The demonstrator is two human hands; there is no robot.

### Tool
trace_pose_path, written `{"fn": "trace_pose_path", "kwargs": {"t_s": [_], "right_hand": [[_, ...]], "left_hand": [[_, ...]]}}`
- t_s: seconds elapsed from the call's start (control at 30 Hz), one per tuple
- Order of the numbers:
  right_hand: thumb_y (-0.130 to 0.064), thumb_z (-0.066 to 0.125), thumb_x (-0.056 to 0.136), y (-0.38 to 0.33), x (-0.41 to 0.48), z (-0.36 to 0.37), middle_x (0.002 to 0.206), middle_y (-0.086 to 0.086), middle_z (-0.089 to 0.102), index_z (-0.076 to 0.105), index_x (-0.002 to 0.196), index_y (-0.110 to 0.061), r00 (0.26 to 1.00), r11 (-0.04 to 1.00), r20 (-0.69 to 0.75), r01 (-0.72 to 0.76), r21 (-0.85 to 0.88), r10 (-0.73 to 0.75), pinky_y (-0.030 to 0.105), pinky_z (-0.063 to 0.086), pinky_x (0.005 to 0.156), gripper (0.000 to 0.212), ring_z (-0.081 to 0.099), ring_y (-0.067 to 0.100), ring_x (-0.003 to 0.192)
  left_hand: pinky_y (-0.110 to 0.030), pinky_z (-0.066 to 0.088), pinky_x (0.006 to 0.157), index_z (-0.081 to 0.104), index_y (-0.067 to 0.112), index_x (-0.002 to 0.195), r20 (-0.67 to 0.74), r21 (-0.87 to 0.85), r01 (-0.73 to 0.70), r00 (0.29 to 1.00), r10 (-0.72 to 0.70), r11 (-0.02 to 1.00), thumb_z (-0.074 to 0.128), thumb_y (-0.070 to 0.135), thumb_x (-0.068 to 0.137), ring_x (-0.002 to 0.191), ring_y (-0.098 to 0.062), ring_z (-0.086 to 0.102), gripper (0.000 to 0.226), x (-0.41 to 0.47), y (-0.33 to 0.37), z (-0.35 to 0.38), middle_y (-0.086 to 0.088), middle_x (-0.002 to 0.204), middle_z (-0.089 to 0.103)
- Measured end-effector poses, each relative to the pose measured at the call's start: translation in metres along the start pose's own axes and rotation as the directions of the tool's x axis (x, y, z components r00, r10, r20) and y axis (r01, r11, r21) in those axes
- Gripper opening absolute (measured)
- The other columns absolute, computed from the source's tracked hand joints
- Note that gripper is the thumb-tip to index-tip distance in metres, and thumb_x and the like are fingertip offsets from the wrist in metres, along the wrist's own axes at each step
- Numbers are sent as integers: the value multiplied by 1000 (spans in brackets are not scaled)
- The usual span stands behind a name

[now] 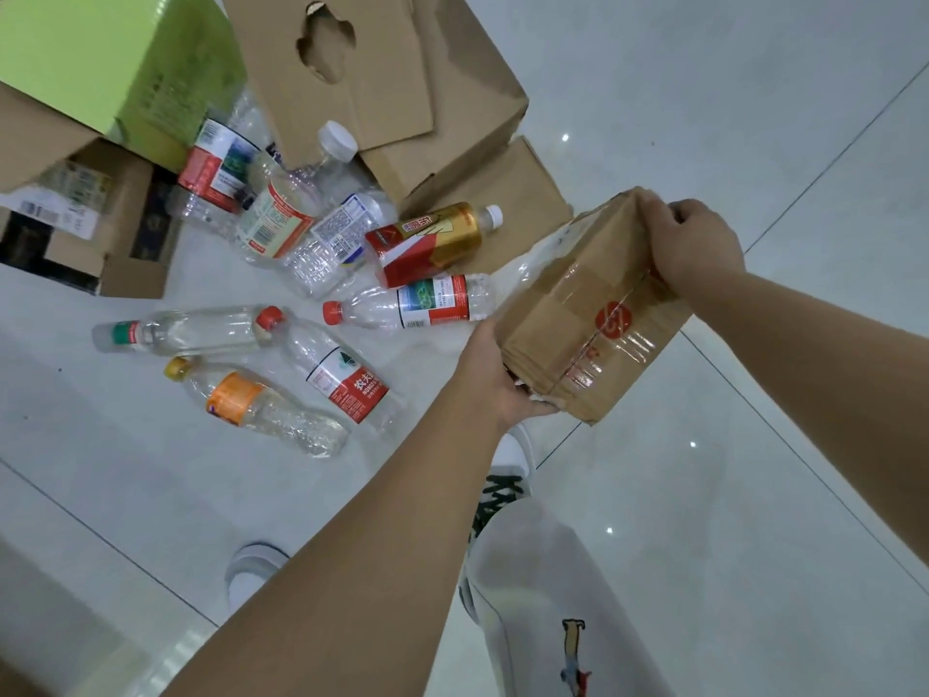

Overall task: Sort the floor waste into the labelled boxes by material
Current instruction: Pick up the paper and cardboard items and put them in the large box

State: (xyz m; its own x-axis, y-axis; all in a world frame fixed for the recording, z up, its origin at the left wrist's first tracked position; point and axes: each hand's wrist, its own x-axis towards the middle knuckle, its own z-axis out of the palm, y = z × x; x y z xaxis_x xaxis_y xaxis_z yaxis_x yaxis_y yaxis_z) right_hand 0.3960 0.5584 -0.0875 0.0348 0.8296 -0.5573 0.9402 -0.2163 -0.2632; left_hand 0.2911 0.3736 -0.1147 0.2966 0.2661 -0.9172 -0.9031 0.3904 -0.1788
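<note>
White tiled floor (704, 118); left hand (495, 382) closed on near end of taped cardboard box (593, 314), right hand (696, 244) closed on far end, box held off floor. Plastic bottles (301, 314) scattered just left, bigger cartons (382, 83) beyond

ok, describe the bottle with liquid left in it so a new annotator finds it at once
Start at the big cardboard box with the torn hole at the top of the view and drop to the bottle pile on the floor below it. At the pile's right edge lies the amber bottle, white cap, red and gold label. The other bottles look clear and empty.
</note>
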Motion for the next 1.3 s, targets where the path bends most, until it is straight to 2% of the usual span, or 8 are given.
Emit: {"fn": "trace_pose_path", "kwargs": {"t_s": [0.13, 0.4, 0.47, 0.63, 0.7, 0.87, 1.0, 1.3], "right_hand": [[-79, 26, 76, -13, -60, -51, 108, -1, 66, 61, 112, -30, 997, 997, -71, -12, 71, 17, 50, 47, 97, 71, 57, 29, 112], [-67, 33, 92, -94, -221, -210, 82, -9, 56, 58, 87, -22, 985, 900, -173, 94, 425, -21, 35, 43, 80, 52, 54, 16, 85], [-68, 34, 92, -131, -262, -235, 84, -9, 55, 57, 94, -19, 987, 847, -151, 120, 517, -47, 31, 42, 76, 54, 53, 10, 82], [-55, 47, 96, -248, -374, -280, 106, -7, 60, 55, 124, -21, 955, 732, -34, 248, 635, -294, 18, 39, 71, 45, 56, 6, 93], [-56, 55, 91, -299, -415, -282, 117, -4, 61, 46, 140, -26, 909, 731, 73, 281, 622, -411, 24, 46, 83, 58, 61, 13, 104], [-83, 53, 73, -410, -499, -236, 98, -12, 71, 59, 110, -47, 705, 733, 256, 535, 421, -662, 34, 56, 83, 52, 69, 15, 93], [-44, 62, 92, -468, -610, -189, 109, -10, 69, 59, 124, -25, 505, 596, 332, 562, 574, -797, 11, 48, 68, 38, 66, 3, 94], [-30, 65, 92, -489, -805, -54, 114, -18, 68, 56, 128, -28, 142, 438, 465, 646, 625, -874, 12, 50, 84, 37, 63, -11, 99]], "left_hand": [[-56, 44, 94, 66, 19, 115, -14, 10, -2, 1000, 2, 1000, 42, 61, 89, 107, -35, 59, 55, -67, -15, 20, -15, 118, 66], [-55, 47, 95, 56, 31, 129, 29, 206, -255, 966, 255, 945, 43, 64, 91, 115, -28, 61, 51, -285, 0, 61, -4, 124, 67], [-43, 51, 82, 47, 38, 134, 45, 275, -391, 918, 394, 879, 39, 60, 95, 116, -23, 60, 46, -355, 20, 58, 3, 128, 64], [-34, 47, 91, 31, 45, 140, 68, 355, -702, 678, 732, 617, 56, 41, 95, 117, -8, 55, 52, -544, 65, 22, 16, 136, 51], [-27, 50, 89, 31, 39, 146, 93, 396, -773, 570, 816, 495, 64, 29, 92, 120, -10, 56, 64, -607, 77, -10, 12, 139, 52], [-36, 50, 100, 34, 26, 147, -33, 432, -863, 277, 960, 264, 76, 21, 80, 124, -17, 56, 79, -737, 85, -106, -1, 137, 56], [-36, 50, 100, 32, 21, 145, -290, 405, -892, 84, 953, 202, 77, 22, 80, 121, -13, 57, 79, -806, 53, -182, -1, 137, 54], [-8, 51, 75, 27, 22, 146, -628, 401, -887, -86, 773, 227, 69, 33, 87, 98, 10, 55, 73, -885, -40, -370, 7, 130, 56]]}}
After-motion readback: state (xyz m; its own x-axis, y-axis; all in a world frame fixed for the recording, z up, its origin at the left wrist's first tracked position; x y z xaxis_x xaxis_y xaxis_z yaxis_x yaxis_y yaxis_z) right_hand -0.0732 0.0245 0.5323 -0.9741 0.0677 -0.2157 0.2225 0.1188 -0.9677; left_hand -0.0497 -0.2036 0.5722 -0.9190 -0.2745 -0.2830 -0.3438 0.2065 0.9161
